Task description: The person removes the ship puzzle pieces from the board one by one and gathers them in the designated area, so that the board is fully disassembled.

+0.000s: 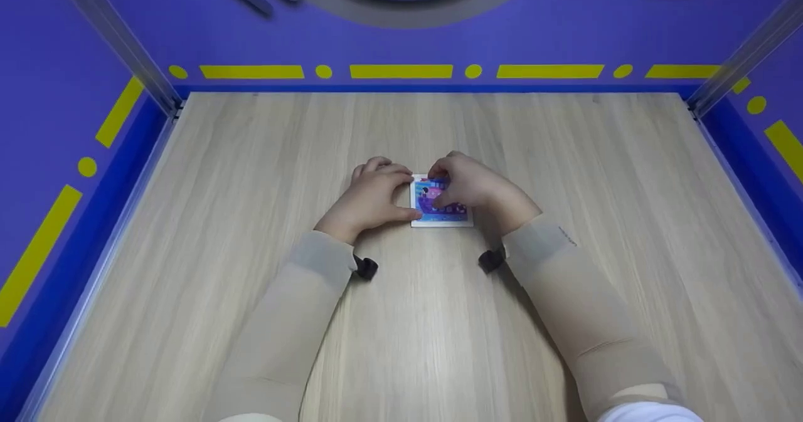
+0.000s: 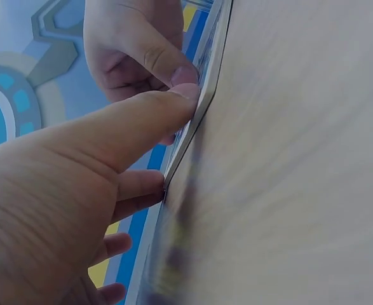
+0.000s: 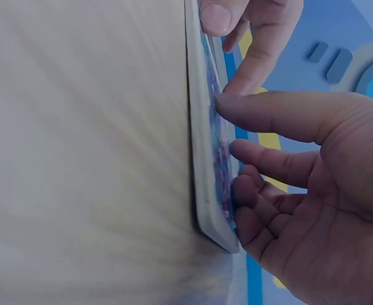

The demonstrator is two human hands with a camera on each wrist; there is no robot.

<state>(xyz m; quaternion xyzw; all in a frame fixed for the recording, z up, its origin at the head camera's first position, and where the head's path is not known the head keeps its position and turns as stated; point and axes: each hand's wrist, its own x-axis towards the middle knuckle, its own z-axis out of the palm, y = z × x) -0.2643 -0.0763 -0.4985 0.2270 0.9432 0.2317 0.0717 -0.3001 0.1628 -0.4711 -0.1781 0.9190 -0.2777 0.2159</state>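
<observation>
A small square picture board (image 1: 430, 192) with a white rim and a blue, pink and purple picture lies flat on the table. At its left side my left hand (image 1: 371, 197) holds the rim, thumb at the near left corner and fingertips at the far one. My right hand (image 1: 475, 188) reaches over the board from the right. In the right wrist view its thumb (image 3: 272, 115) and bent fingers touch the picture, with nothing visible between them. Part of the picture is hidden under this hand. The left thumb (image 2: 151, 121) lies on the rim in the left wrist view.
The wood-grain table (image 1: 401, 321) stretches around the board on all sides. Blue-purple panels with yellow dashes and dots (image 1: 401, 71) enclose it at the back, left and right. A black wrist strap part (image 1: 366, 267) sticks out below the left sleeve, another (image 1: 491, 260) below the right.
</observation>
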